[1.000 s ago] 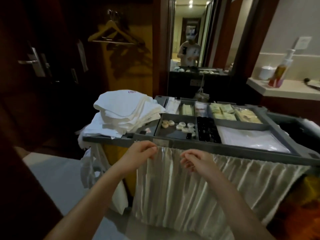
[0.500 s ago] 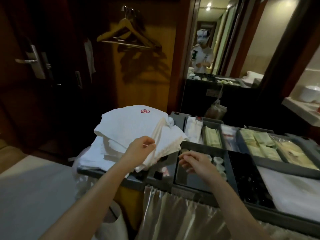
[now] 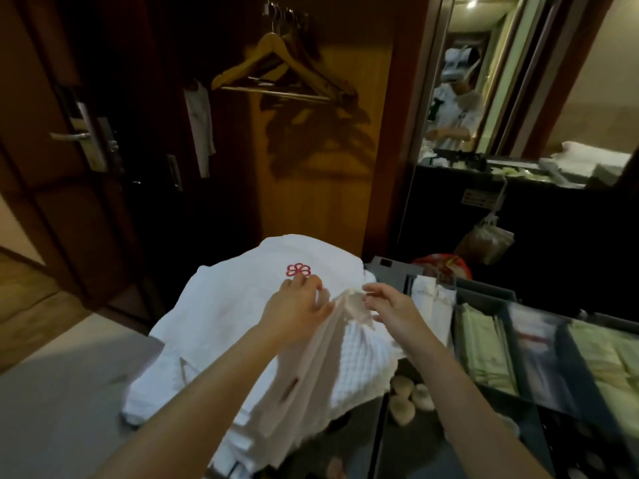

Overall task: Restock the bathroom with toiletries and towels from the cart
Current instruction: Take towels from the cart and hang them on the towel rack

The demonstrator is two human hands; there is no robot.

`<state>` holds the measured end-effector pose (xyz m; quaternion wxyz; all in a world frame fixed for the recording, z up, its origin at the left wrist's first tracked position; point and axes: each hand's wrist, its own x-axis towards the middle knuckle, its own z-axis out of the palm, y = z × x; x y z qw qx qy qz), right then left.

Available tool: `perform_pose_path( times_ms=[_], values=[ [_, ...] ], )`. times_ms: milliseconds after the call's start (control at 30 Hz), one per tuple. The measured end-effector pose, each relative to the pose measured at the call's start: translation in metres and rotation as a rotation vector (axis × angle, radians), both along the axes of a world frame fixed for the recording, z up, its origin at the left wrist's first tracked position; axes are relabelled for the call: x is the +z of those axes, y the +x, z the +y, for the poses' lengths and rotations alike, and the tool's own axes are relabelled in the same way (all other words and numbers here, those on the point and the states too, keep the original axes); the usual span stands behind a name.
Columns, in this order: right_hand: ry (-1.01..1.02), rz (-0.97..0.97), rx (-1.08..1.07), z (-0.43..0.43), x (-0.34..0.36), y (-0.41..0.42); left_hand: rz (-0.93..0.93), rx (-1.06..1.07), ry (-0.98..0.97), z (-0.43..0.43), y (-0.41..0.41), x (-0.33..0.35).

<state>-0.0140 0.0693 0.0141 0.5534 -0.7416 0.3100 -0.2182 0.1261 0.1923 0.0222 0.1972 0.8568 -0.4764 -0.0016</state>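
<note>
Head view: both forearms reach forward and converge over the stack of white towels (image 3: 224,323) at the cart's (image 3: 389,267) left end. The left hand (image 3: 297,311) lies palm-down with fingers curled into the top fold, just below the red emblem (image 3: 298,270). The right hand (image 3: 390,309), wrist angled inward, pinches the raised corner between thumb and forefinger (the cloth bunches up between the two hands). Round soaps (image 3: 403,392) sit under the right forearm, and green packets (image 3: 484,347) lie to its right. Wooden hangers (image 3: 269,67) hang well beyond both hands.

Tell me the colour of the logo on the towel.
Red logo on the white towel, head view.
</note>
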Motion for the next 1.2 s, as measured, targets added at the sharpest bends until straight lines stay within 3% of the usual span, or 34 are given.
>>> perform_pose_path(
  times_ms=[233,433,533,633,733,867,967,1200],
  values=[
    [0.151,0.043,0.019,-0.035,-0.034,0.062,-0.183,-0.029,0.190,-0.024,0.015,-0.003],
    [0.325,0.064,0.001,-0.047,-0.049,0.084,-0.209,-0.175,0.232,-0.031,0.031,0.000],
    [0.214,0.102,0.059,-0.043,-0.046,0.091,-0.198,-0.229,0.158,-0.028,0.034,-0.001],
    [0.128,0.090,0.003,-0.046,-0.034,0.099,-0.059,-0.268,0.108,-0.019,0.046,0.008],
    [0.128,0.048,-0.038,-0.050,-0.018,0.111,0.258,-0.245,0.012,-0.011,0.065,0.017],
    [0.175,0.000,-0.011,-0.040,0.009,0.138,0.558,-0.007,-0.206,0.004,0.095,0.023],
    [0.201,-0.013,0.061,-0.021,0.022,0.163,0.598,0.191,-0.277,0.019,0.125,0.028],
    [0.018,0.026,0.231,0.030,0.058,0.241,0.788,0.324,-0.385,0.065,0.193,0.047]
  ],
)
